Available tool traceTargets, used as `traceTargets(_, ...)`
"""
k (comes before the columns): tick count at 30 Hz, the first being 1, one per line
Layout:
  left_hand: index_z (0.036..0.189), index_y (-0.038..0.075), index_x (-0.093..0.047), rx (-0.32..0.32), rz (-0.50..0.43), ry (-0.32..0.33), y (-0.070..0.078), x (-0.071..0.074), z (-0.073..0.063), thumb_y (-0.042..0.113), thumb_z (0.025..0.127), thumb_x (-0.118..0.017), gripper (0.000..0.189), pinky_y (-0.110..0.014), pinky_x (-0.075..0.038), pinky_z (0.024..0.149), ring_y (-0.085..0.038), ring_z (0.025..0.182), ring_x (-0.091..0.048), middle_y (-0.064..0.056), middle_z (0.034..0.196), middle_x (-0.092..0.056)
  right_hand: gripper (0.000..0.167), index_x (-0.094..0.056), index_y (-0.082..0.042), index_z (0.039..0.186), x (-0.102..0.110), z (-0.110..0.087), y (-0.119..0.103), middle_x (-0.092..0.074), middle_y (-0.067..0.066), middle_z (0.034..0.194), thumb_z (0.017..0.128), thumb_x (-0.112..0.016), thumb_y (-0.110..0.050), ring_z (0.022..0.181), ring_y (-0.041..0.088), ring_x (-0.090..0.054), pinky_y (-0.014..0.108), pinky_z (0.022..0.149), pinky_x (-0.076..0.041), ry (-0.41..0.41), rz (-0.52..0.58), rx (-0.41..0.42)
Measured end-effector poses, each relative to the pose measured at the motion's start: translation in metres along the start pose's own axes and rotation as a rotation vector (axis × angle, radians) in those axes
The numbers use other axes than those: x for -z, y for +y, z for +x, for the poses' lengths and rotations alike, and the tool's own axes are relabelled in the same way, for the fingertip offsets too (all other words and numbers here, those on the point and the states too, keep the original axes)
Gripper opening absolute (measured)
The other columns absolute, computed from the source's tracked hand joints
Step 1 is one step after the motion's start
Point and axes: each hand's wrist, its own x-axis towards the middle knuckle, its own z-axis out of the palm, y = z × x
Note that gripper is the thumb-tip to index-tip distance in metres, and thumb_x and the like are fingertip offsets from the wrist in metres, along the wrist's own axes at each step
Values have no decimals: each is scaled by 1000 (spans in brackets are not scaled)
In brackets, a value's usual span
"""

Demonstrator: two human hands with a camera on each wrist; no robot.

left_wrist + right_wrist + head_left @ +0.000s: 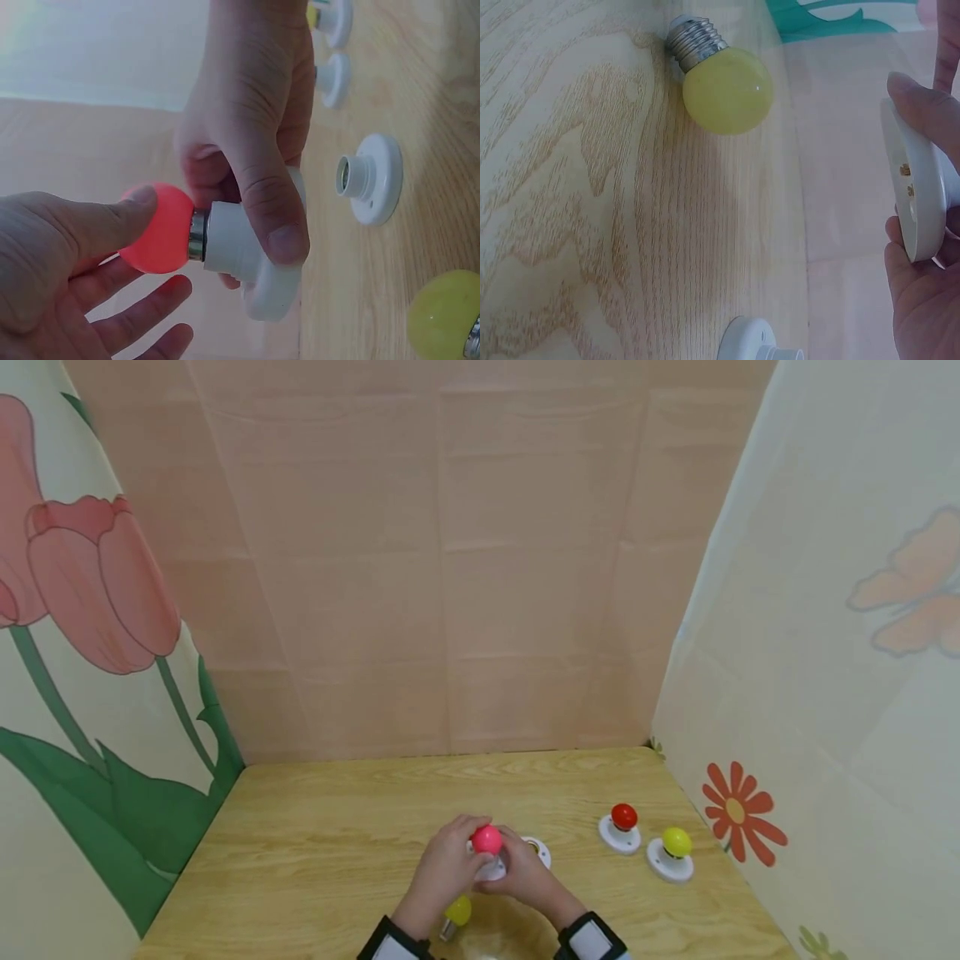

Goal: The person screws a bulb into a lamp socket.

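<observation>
Pinched the pink bulb [487,839] in the left hand [448,855], with thumb against the globe and outer fingers spread loosely off it. Gripped a white holder [225,240] in the right hand [519,870], clear of the table [322,860], with the thumb across its side. Held bulb and holder together between both hands, with the bulb on top.

Showed the bulb's metal cap [197,235] in the left wrist view only, as a bright band at the holder's mouth; could not tell the depth of the thread inside. Showed the holder's underside and its brass-coloured contacts [905,170] in the right wrist view only. Hid much of the holder behind fingers in the head view.

Had a bare holder [537,852] just beyond the right hand, partly covered by it in the head view but whole in the left wrist view. Had a loose yellow bulb [458,911] lying on the table below the left wrist; showed its screw thread fully in the right wrist view. Had a red bulb [623,816] and a fitted yellow bulb [677,842], each upright in a white base, well right of the right hand. Wore black straps [590,939] on both wrists. Faced a pinkish-brown cloth [450,568] beyond the hands, with printed tulips [97,585] left and a red flower [735,811] right.
</observation>
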Motion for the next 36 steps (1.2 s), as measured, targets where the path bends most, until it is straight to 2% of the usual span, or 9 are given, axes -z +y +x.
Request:
traceTargets(5, 132, 11, -57, 40, -5, -8, 2, 0, 2, 23, 76, -82, 62, -43, -51, 91, -24, 112, -60, -7, 123, -62, 72, -54, -16, 131, 3, 0, -3, -59, -2, 124, 70, -85, -39, 113, 16, -57, 38, 98, -47, -32, 22, -33)
traceTargets(8, 130, 9, -56, 40, 59, 64, 3, -2, 1, 38, 72, -84, 70, -39, -51, 88, -21, 105, -59, -6, 116, -60, 70, -54, -15, 131, 4, 0, -3, -58, -3, 124, 72, -83, -40, 114, 14, -58, 37, 98, -48, -34, 27, -24)
traceTargets(12, 114, 9, -60, 22, 191, 192, 6, -6, 0, 56, 67, -81, 70, -33, -50, 76, -15, 88, -56, -1, 96, -56, 67, -56, -12, 129, 4, 1, -3, -59, -1, 121, 73, -83, -37, 110, 13, -59, 33, 95, -49, -21, 22, 24)
traceTargets(15, 102, 11, -60, 27, 261, 228, 7, -8, -1, 62, 65, -79, 66, -30, -48, 71, -11, 80, -54, 3, 87, -54, 65, -56, -11, 128, 4, 1, -3, -60, 0, 120, 73, -84, -34, 108, 12, -60, 32, 94, -50, -17, 29, 35)
traceTargets(18, 97, 13, -59, 38, 289, 225, 6, -10, -1, 62, 66, -78, 61, -29, -47, 69, -11, 77, -54, 4, 84, -54, 65, -56, -12, 127, 4, 1, -4, -60, -1, 119, 72, -85, -32, 106, 11, -60, 30, 93, -50, -24, 43, 13)
traceTargets(24, 98, 13, -60, 43, 286, 231, 5, -11, -1, 60, 68, -78, 58, -29, -48, 69, -11, 78, -56, 4, 86, -55, 67, -56, -11, 126, 4, 1, -4, -60, 0, 118, 71, -85, -33, 105, 12, -60, 31, 92, -50, -32, 22, -9)
traceTargets(29, 99, 13, -60, 53, 244, 231, 6, -10, -2, 54, 69, -80, 55, -30, -49, 70, -12, 79, -56, 3, 86, -55, 68, -55, -13, 128, 3, 1, -3, -60, -2, 120, 71, -84, -36, 106, 12, -60, 31, 93, -50, -40, 5, -24)
traceTargets(36, 100, 12, -63, 34, 192, 219, 8, -8, -4, 42, 70, -84, 47, -33, -50, 72, -15, 84, -59, 0, 91, -59, 69, -56, -11, 127, 1, 0, 0, -61, -1, 118, 68, -87, -33, 104, 12, -60, 33, 92, -50, -14, -16, 13)
